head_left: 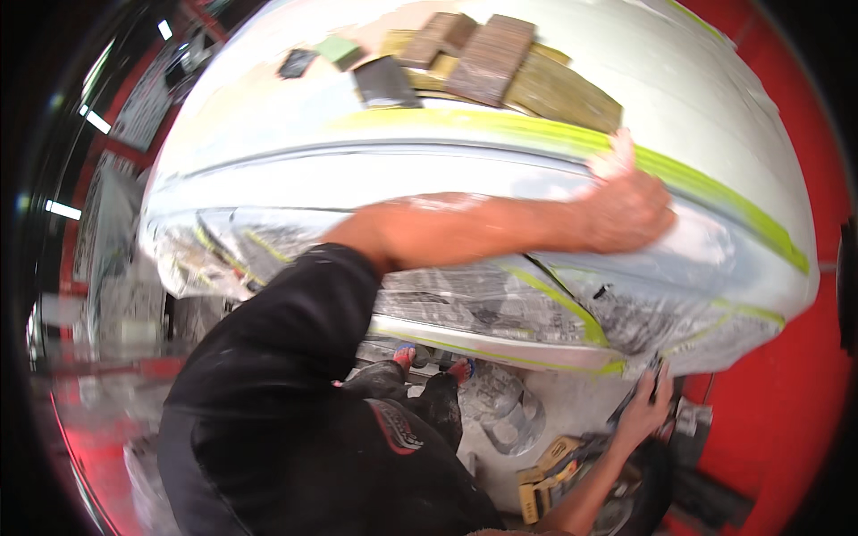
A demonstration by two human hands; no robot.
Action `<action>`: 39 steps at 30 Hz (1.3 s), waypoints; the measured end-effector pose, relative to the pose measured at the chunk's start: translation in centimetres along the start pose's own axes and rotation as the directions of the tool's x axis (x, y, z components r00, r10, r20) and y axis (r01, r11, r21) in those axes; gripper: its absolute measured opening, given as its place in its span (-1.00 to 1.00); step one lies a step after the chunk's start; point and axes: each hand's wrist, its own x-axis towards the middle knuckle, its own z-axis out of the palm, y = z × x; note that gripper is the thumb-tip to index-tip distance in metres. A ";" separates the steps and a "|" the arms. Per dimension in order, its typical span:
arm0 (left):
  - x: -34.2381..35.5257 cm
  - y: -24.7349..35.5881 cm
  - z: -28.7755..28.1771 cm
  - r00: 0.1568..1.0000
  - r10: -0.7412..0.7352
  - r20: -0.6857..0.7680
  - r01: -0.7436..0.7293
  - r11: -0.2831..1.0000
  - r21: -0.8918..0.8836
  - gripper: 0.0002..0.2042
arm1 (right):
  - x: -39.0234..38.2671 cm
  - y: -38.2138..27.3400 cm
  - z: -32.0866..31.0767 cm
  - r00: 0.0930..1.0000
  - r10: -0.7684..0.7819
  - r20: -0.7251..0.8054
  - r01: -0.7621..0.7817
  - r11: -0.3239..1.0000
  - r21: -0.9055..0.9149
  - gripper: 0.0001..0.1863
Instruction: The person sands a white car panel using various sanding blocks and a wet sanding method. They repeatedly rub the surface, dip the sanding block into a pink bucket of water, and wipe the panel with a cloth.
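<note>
While print is showing on the newspaper (pixel 429 299), the badge (pixel 398 429) and the box (pixel 534 496) — all too small or smeared for reading — the left hand (pixel 628 212) is curling over the panel (pixel 304 174) beside the yellow-green band (pixel 715 192), its back hiding any grip, so I cannot tell what it is holding. Near the panel's lower edge the right hand (pixel 645 411) is bending its fingers by a blurred dark shape (pixel 660 381) — whether pinching it, I cannot tell — and the frame is cutting off that forearm (pixel 581 496).
</note>
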 end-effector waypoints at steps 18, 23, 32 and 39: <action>-6.9 1.0 -6.7 0.976 -0.220 -0.010 0.220 0.975 0.035 -0.87 | -3.6 -8.2 2.2 0.972 -0.077 0.221 0.004 0.950 0.311 -0.55; -14.9 -2.4 -16.0 0.940 -0.291 0.176 0.285 0.957 0.056 -0.87 | -0.4 -12.6 3.9 0.949 -0.213 0.232 0.098 0.899 0.428 -0.54; -18.7 -14.1 -30.1 0.798 -0.576 -0.177 0.600 0.729 0.329 -0.65 | 3.2 -22.3 6.8 0.852 -0.460 0.249 0.280 0.803 0.526 -0.47; -22.4 -23.7 -30.4 0.827 -0.562 -0.008 0.459 0.666 0.588 -0.79 | 5.7 -29.9 9.7 0.794 -0.587 0.159 0.393 0.694 0.603 -0.46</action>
